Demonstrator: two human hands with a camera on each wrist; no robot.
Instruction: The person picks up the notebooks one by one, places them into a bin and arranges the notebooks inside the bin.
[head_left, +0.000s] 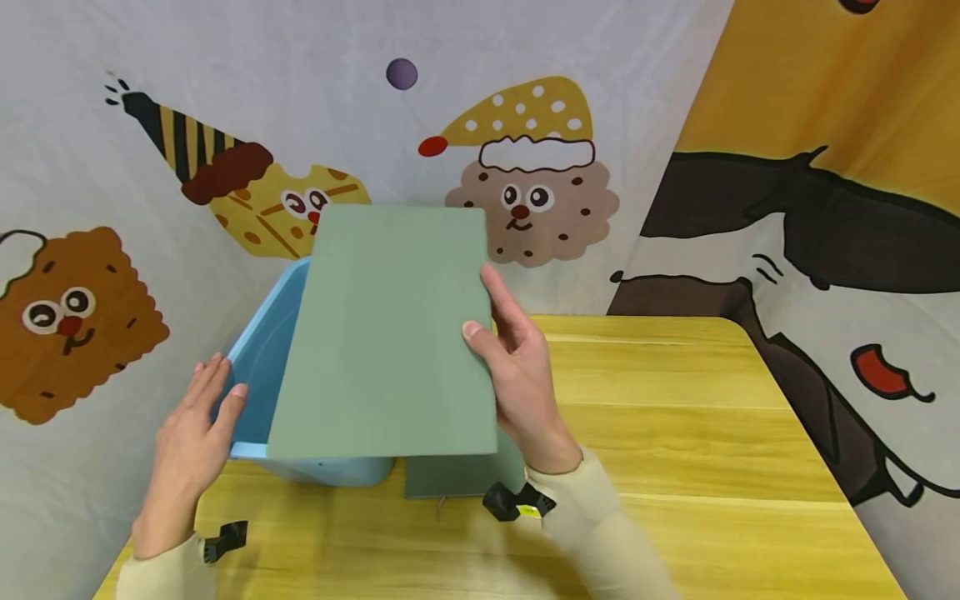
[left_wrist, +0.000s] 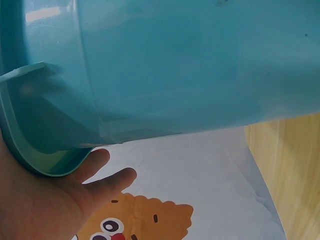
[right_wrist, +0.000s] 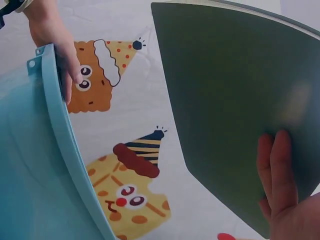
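My right hand (head_left: 525, 375) grips a flat green notebook (head_left: 390, 333) by its right edge, thumb on the near face and fingers behind. In the right wrist view the notebook (right_wrist: 225, 100) shows its dark green back and a thin pale edge along the top. It is raised and covers part of a light blue plastic bin (head_left: 262, 350). My left hand (head_left: 191, 425) holds the bin's left rim, with the thumb over it. In the left wrist view the fingers (left_wrist: 107, 182) reach past the lip of the bin (left_wrist: 175, 70).
A second green flat item (head_left: 465, 477), partly hidden, lies on the wooden table (head_left: 675, 442) beside the bin, with a thin cord at its near edge. A cloth with cartoon prints (head_left: 360, 125) hangs behind the table.
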